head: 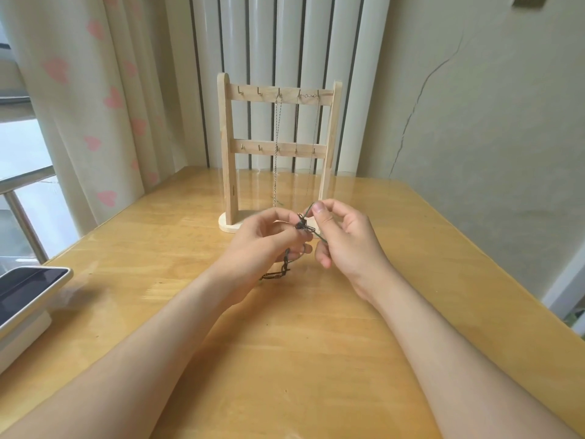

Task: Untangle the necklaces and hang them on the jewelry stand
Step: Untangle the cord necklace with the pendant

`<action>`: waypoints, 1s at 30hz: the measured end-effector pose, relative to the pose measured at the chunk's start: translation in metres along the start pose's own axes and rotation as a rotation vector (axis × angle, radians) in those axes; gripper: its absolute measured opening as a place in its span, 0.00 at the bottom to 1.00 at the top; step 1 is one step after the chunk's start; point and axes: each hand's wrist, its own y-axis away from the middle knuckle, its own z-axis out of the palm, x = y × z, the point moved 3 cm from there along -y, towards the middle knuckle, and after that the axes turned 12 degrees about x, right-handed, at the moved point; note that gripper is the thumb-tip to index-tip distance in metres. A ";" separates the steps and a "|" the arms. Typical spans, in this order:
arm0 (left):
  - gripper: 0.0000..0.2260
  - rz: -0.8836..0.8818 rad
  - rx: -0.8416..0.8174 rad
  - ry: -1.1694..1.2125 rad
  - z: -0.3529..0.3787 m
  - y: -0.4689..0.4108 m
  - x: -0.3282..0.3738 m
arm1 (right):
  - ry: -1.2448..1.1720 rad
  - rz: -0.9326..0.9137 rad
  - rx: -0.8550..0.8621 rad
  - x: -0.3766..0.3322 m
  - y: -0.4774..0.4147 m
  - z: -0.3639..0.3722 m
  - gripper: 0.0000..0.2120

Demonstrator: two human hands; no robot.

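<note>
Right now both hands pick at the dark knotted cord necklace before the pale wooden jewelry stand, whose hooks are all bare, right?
Not bare: the head view shows thin metal chains hanging from top hooks of the pale wooden jewelry stand.

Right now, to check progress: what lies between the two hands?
In the head view, the tangled dark necklace, pinched by left hand and right hand.

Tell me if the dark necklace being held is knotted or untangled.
Knotted: the dark necklace bunches into a tight clump between the left hand and right hand, which both pinch its cord.
</note>
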 end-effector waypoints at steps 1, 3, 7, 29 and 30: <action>0.09 0.005 0.013 0.014 -0.001 0.000 0.001 | -0.029 0.030 -0.001 -0.002 0.000 -0.001 0.14; 0.09 0.022 0.026 0.002 -0.002 0.000 0.002 | -0.073 0.082 0.015 -0.005 -0.001 -0.003 0.15; 0.06 0.049 0.033 -0.074 -0.002 0.002 0.002 | -0.050 0.056 0.065 -0.006 -0.002 -0.007 0.12; 0.08 0.067 0.092 -0.146 -0.007 0.003 0.004 | 0.474 -0.401 0.149 0.000 -0.008 -0.013 0.08; 0.08 0.066 0.099 -0.146 -0.007 0.004 0.005 | 0.461 -0.398 0.136 -0.001 -0.007 -0.012 0.08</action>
